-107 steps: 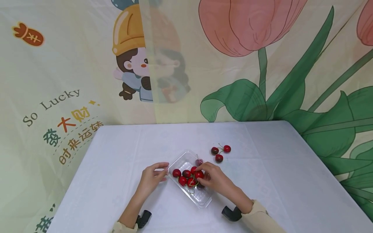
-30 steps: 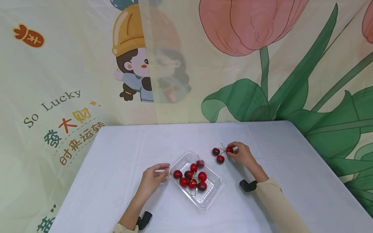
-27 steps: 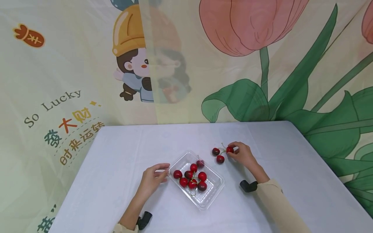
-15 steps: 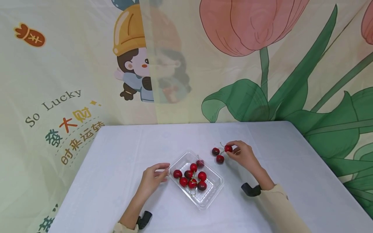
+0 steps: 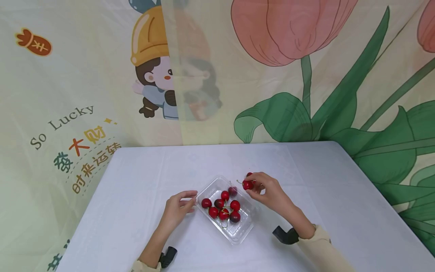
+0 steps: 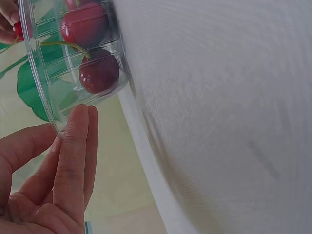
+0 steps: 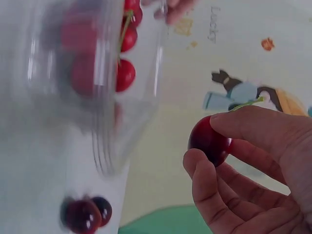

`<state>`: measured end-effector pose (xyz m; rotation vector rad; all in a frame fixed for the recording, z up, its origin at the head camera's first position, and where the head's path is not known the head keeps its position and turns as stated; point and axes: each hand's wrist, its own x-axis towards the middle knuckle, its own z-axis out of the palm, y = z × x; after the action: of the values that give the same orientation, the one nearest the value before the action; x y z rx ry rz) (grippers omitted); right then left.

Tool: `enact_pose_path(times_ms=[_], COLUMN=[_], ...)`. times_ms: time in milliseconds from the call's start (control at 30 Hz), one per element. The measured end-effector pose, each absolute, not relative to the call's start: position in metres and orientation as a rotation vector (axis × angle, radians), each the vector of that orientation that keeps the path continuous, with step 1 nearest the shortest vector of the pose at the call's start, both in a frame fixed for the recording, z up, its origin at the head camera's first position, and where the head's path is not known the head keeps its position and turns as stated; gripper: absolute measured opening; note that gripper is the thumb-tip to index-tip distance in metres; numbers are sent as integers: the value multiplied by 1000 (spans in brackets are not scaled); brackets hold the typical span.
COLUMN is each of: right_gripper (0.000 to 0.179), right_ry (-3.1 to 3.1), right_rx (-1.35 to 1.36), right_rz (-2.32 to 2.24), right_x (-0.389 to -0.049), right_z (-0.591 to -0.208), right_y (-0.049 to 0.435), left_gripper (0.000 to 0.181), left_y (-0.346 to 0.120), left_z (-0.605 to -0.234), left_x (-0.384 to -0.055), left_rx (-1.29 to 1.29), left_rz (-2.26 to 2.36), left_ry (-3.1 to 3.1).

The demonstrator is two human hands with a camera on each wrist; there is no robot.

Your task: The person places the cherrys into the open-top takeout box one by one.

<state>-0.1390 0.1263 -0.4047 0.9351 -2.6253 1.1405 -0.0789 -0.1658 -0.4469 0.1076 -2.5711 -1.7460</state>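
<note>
A clear plastic container (image 5: 242,228) holding several red cherries (image 5: 213,212) sits on the white table. At its left corner, my left hand (image 5: 180,204) pinches the rim, thumb on one side and fingers on the other, as the left wrist view shows. My right hand (image 5: 270,190) holds a dark red cherry (image 7: 207,139) between thumb and fingertips, its green stem sticking out. This cherry is in the air by the container's right rim. Two loose cherries (image 7: 84,216) lie on the table beyond; the right hand mostly hides them in the head view.
The table (image 5: 142,170) has a white cloth. Behind it hangs a printed curtain (image 5: 210,132) with a tulip and a cartoon figure. Black camera mounts (image 5: 285,235) sit on both wrists.
The right hand has lifted one cherry off the table and carried it left and nearer, to the container's right rim. The left hand has stayed at the container's corner.
</note>
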Motion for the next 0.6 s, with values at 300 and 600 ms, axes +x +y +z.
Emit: enact_pose_path(times_ms=[300,600], right_gripper=[32,30], right_ry=[-2814,-2923], right_rx=[1125,1154], right_rz=[1227,1160], right_x=[-123,-121], right_z=[-418,-424], right_y=[95,82], left_gripper=[26,26], left_y=[-166,-166], left_z=[-446,-446], left_x=[-78,-78], left_rx=[104,104], left_rz=[-1753,-1752], left_ry=[-2564,-2564])
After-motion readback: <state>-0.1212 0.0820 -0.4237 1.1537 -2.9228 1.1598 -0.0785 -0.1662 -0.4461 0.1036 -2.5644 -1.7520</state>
